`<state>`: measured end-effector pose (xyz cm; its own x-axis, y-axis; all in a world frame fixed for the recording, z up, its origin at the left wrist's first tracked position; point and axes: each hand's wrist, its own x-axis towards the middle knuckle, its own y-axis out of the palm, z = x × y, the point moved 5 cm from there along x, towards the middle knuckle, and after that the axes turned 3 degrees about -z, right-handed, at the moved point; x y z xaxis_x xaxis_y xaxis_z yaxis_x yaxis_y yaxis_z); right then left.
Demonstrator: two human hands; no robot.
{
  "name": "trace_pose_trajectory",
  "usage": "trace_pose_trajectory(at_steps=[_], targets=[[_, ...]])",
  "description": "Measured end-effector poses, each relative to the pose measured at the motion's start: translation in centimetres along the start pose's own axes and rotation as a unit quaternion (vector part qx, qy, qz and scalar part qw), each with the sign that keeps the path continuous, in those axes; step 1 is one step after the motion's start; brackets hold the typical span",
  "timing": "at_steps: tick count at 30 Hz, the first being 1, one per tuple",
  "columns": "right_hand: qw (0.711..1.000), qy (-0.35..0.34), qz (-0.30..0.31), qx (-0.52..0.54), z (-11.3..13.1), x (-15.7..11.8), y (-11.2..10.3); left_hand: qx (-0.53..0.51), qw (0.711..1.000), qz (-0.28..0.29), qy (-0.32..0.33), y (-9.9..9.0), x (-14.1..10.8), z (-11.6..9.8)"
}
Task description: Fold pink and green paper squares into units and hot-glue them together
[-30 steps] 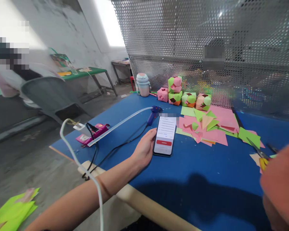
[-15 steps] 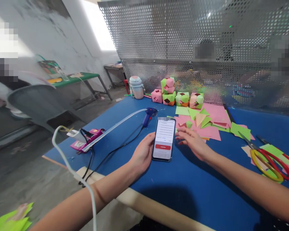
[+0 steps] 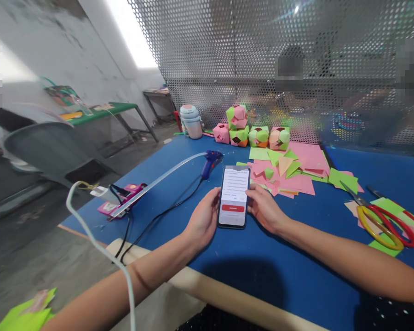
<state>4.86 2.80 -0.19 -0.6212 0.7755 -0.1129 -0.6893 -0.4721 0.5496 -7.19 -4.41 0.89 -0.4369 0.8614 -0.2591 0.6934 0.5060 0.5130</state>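
Observation:
A smartphone (image 3: 232,197) with a lit screen, showing lines of text and a red button, is held up over the blue table. My left hand (image 3: 204,215) grips its left edge, the fingers partly hidden behind it. At the right edge, my right hand (image 3: 266,209) also holds the phone, its thumb by the screen's side and its other fingers behind. Beyond the phone lies a blue glue gun (image 3: 211,164) with a long clear glue stick in its back. Pink and green paper pieces (image 3: 286,172) are spread just past my right hand.
Folded paper cubes (image 3: 258,136) and a light blue bottle (image 3: 192,122) stand along the perforated metal screen (image 3: 207,59). Red-and-yellow-handled scissors (image 3: 382,225) lie at the right. A pink power strip (image 3: 122,201) sits at the left; a white cable (image 3: 89,230) crosses over my left forearm.
My right hand has moved left from beside the phone and now grips its right edge. The left hand keeps its hold. The whole view has shifted slightly.

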Motion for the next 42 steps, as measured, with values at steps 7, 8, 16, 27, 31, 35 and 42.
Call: trace_pose_trajectory(at_steps=[7, 8, 16, 27, 31, 35, 42], targets=[[0.999, -0.01, 0.005, -0.046, -0.1, 0.2, 0.1, 0.003, 1.0, 0.009, 0.007, -0.2, 0.2, 0.1], [0.998, -0.011, 0.005, -0.055, 0.0, 0.2, 0.1, 0.004, 1.0, 0.011, 0.008, -0.2, 0.2, 0.1], [0.998, -0.002, -0.017, -0.064, 0.2, 0.5, -0.2, 0.022, 1.0, 0.019, 0.01, 0.1, 0.0, 0.0], [0.999, 0.003, -0.029, -0.025, 0.1, 0.6, -0.1, 0.015, 1.0, 0.012, 0.024, 0.2, 0.4, 0.4], [1.0, 0.0, -0.008, 0.01, -0.1, 0.4, 0.2, 0.001, 1.0, 0.007, 0.027, 0.0, 0.6, 0.5], [0.995, 0.003, 0.014, 0.102, -0.5, 0.2, 0.9, -0.004, 0.999, 0.002, 0.037, 0.1, 0.6, 0.6], [0.987, 0.063, 0.022, 0.149, -1.4, 0.2, 0.5, 0.155, 0.977, 0.006, 0.145, -0.3, -0.2, -1.0]])
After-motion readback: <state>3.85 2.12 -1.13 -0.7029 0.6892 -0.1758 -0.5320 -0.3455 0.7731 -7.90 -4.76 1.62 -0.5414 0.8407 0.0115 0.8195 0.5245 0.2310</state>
